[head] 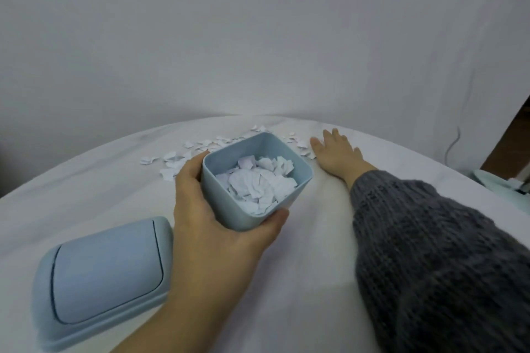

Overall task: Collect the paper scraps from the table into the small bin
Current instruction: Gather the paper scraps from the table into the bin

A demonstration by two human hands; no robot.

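A small light-blue bin stands tilted toward me on the white table, partly filled with white paper scraps. My left hand grips the bin from its left and near side, thumb along the near rim. Several loose paper scraps lie on the table behind and left of the bin, and more scraps lie at its far right. My right hand lies flat on the table with straight fingers, just right of those far scraps, touching the nearest ones.
The bin's light-blue lid lies flat on the table at the near left. The white cloth-covered table curves away to a white wall. A pale object and a cable sit at the far right edge.
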